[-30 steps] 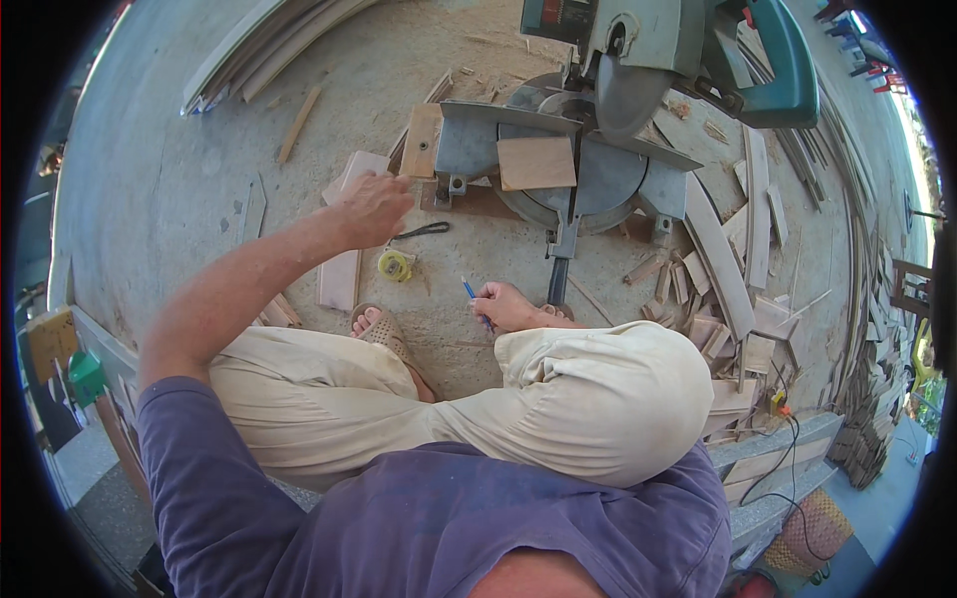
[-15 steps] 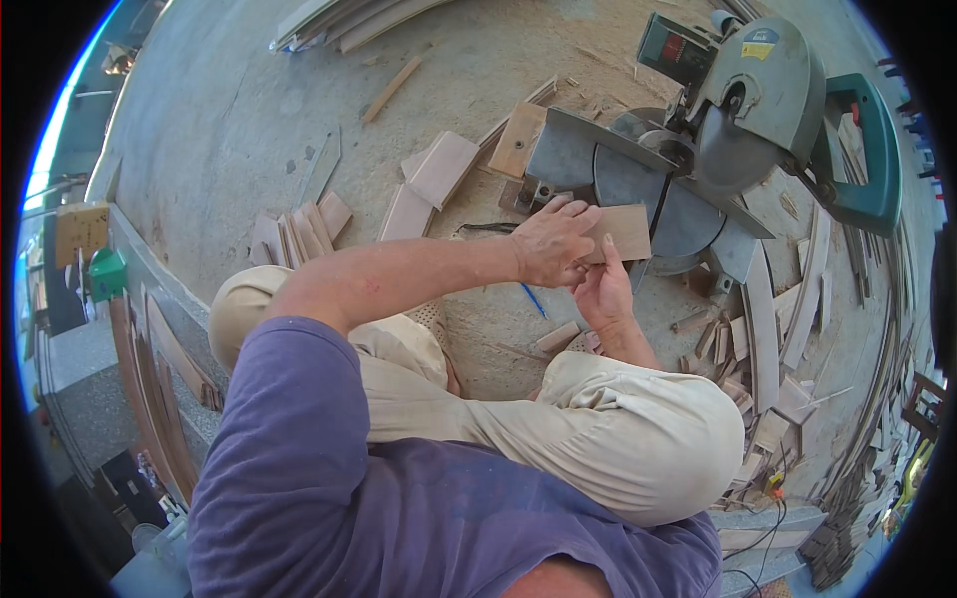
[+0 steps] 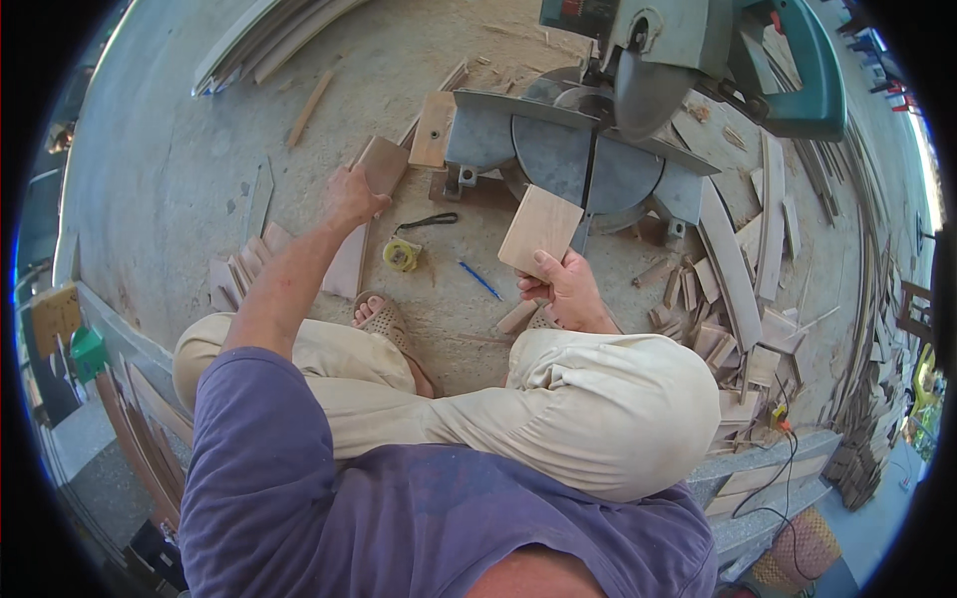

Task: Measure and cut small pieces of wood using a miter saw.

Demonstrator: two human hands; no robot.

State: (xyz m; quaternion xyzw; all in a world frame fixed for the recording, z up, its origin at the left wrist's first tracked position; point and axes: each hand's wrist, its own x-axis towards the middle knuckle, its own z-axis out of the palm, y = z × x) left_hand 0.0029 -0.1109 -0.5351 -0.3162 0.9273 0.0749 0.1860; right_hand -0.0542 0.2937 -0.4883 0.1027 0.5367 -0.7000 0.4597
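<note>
Now | right hand (image 3: 570, 291) fingers clamped on square board (image 3: 539, 230) | left hand (image 3: 349, 196) fingers gripping wood block (image 3: 383, 164)

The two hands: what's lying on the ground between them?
In the head view, a yellow tape measure and a blue pencil lie between the left hand and right hand.

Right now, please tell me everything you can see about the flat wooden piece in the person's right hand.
The wooden piece is a thin, flat, roughly square board of pale brown wood with a smooth face and clean-cut edges. The right hand grips it by its lower corner, thumb on the face that shows, and holds it up off the ground, tilted like a diamond. It hangs in front of the round base of the mitre saw, overlapping it in the picture; whether it touches the saw cannot be told. Only the hand clearly touches it.
</note>
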